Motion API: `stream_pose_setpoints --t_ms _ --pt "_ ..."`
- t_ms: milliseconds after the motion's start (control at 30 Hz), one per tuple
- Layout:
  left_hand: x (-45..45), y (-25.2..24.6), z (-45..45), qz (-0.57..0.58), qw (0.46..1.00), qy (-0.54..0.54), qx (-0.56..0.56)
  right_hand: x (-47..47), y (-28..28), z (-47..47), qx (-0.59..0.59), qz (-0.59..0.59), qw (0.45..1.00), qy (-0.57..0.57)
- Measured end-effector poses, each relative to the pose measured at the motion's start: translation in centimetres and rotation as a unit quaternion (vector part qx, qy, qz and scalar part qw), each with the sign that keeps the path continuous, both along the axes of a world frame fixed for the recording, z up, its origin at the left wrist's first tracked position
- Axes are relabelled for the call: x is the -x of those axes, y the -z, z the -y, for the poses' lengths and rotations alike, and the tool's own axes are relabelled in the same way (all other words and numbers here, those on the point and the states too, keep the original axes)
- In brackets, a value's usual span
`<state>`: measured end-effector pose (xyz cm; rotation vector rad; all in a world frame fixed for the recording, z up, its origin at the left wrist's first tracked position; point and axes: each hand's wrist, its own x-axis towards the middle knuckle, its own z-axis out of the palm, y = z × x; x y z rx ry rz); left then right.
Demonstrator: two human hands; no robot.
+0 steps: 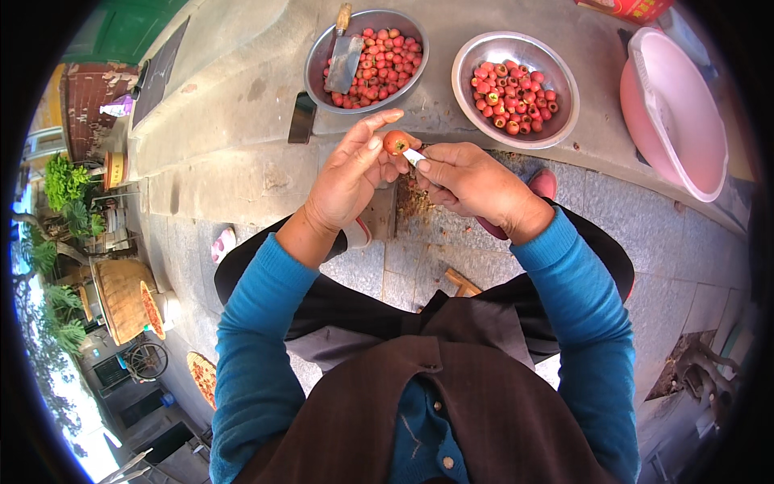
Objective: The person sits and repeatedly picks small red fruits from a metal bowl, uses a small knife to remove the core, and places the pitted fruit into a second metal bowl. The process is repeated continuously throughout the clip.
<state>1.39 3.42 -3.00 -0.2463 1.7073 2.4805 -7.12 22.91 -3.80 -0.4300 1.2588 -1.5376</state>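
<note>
My left hand (346, 181) pinches a red hawthorn fruit (394, 141), its dark calyx end facing right. In my right hand (474, 181) is a small tool with a pale, shiny end (413, 156), its tip at or very near the fruit; my fingers cover the rest. Beyond my hands, a left metal basin (417, 78) holds many hawthorns (396, 60). A cleaver (344, 63) with a wooden handle lies across that basin's left side. The steel bowl (559, 66) to its right contains hawthorns (514, 97), several with their ends hollowed out.
Both bowls stand on a concrete ledge (254, 115), with a dark phone-like slab (302, 118) near its edge. A pink plastic basin (677, 115) leans at the right. Scraps (417, 202) litter the ground below my hands. Flat trays of red pieces (202, 375) sit far left.
</note>
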Motion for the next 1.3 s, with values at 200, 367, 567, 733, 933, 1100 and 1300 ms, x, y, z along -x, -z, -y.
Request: stream_pose_setpoints --t_ms 200,367,567,733,933,1100,1300 --pt "0.1 0.8 1.0 0.017 0.999 0.05 -0.002 -0.3 0.3 -0.1 -0.014 -0.034 0.999 -0.015" --pt "-0.3 1.3 -0.5 -0.025 0.999 -0.023 -0.038 -0.8 -0.1 0.2 0.011 0.057 0.998 0.012" --pt "-0.4 1.0 -1.1 -0.045 0.996 -0.052 -0.049 -1.3 -0.1 0.4 0.05 0.114 0.992 0.011" --pt "-0.4 1.1 -1.1 -0.068 0.995 -0.033 -0.07 -1.8 0.1 0.6 0.074 0.202 0.976 0.021" --pt "-0.5 2.1 -1.5 -0.071 0.995 -0.059 -0.04 -2.6 1.0 1.0 0.1 0.296 0.949 0.046" --pt "-0.7 4.9 -2.7 -0.005 0.991 -0.135 0.012 -3.5 3.1 2.2 0.008 0.223 0.968 0.112" --pt "-1.3 7.8 -2.2 0.144 0.975 -0.158 0.062 -4.0 6.6 3.4 -0.125 -0.06 0.981 0.137"
